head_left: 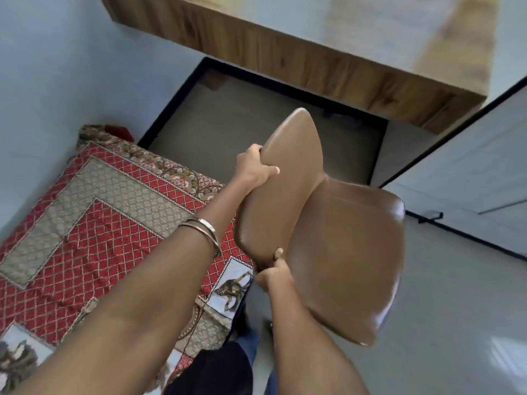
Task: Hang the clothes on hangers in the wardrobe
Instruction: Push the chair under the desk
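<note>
Both hands on brown chair [328,238] backrest: left hand [256,169] clamped on top edge, right hand [272,273] gripping lower edge. Guess: shifting chair out of way. Tip: lift level, mind wooden table [285,58] overhang. Patterned red bedspread [99,223] on left, grey floor [456,295]. Clothes, hangers, wardrobe nowhere visible.

Brown chair [342,252]; red-and-beige diamond-patterned bedcover [99,223]; pale blue wall [57,81]
</note>
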Demonstrator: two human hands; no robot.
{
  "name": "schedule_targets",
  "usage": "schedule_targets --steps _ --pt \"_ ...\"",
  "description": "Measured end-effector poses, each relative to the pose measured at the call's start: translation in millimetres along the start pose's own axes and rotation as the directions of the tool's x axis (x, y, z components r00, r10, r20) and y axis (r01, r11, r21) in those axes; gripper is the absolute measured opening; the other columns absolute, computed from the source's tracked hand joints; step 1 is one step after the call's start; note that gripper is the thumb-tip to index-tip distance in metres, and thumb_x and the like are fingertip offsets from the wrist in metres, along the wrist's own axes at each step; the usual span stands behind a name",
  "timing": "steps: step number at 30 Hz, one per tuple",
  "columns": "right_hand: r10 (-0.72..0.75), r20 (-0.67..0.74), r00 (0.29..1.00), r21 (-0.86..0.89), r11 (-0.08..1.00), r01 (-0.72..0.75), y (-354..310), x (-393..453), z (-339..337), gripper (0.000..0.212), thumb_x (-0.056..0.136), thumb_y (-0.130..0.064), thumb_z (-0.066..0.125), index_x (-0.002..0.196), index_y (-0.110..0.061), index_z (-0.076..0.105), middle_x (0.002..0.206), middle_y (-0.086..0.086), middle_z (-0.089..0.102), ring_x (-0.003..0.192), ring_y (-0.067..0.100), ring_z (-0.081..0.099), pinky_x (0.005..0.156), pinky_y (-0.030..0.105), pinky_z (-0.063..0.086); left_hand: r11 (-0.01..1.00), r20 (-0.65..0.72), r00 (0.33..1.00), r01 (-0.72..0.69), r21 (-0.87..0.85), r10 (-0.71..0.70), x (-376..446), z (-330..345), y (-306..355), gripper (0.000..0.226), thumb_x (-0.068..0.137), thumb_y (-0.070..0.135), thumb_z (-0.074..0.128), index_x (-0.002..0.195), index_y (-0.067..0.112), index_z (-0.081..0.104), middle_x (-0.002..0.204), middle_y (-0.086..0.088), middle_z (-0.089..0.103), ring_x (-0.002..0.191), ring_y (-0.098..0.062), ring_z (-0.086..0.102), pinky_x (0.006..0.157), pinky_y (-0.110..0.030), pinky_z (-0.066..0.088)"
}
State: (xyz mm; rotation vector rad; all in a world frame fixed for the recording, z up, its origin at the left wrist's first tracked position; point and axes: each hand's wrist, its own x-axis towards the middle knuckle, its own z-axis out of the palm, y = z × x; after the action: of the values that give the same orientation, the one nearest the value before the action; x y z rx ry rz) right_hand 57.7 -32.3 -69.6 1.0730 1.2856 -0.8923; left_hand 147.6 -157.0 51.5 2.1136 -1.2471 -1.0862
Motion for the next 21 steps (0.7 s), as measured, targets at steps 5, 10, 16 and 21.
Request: schedule_targets --steps 5,10,16,21 --pt "-0.133 0.106 0.985 0.102 0.987 0.123 23.0 16.7 -3.0 0.045 0.083 -0.035 0.072 0.124 -0.017 0.061 0.106 0.005 0.068 0.078 0.022 0.06 0.076 0.033 0.054 0.982 0.179 0.983 0.078 -0.171 -0.046 33.8 -2.5 5.6 0.051 0.062 0.045 0.079 0.103 0.018 0.065 0.104 0.0 0.068 0.088 -0.016 0.067 0.079 -0.029 0.056" --pt "-0.162 0.207 0.965 0.209 0.971 0.118 37.5 23.4 -0.1 0.034 0.097 -0.024 0.055 0.129 -0.01 0.055 0.129 0.011 0.059 0.086 0.028 0.058 0.097 0.041 0.043 0.952 0.411 0.909 0.187 -0.242 -0.074 51.8 -2.4 3.3 0.028 0.08 0.011 0.069 0.105 0.019 0.06 0.096 -0.006 0.069 0.083 -0.024 0.067 0.07 -0.034 0.057" --pt "-0.153 0.21 0.966 0.258 0.962 0.096 24.9 18.0 14.6 0.038 0.099 -0.016 0.051 0.136 -0.011 0.051 0.138 0.01 0.053 0.117 0.031 0.054 0.097 0.043 0.041 0.936 0.426 0.904 0.186 -0.298 -0.044 66.3 1.2 21.2 0.035 0.076 -0.008 0.063 0.1 0.018 0.062 0.092 -0.007 0.066 0.085 -0.028 0.064 0.069 -0.037 0.056" --pt "-0.183 0.195 0.964 0.126 0.979 0.16 13.0 14.7 6.6 0.04 0.098 -0.012 0.05 0.138 -0.007 0.048 0.133 0.014 0.056 0.108 0.034 0.056 0.098 0.045 0.041 0.891 0.35 0.936 0.184 -0.416 -0.03 55.7 0.7 14.8 0.04 0.072 -0.014 0.06 0.099 0.016 0.063 0.086 -0.006 0.065 0.076 -0.023 0.061 0.055 -0.029 0.054"
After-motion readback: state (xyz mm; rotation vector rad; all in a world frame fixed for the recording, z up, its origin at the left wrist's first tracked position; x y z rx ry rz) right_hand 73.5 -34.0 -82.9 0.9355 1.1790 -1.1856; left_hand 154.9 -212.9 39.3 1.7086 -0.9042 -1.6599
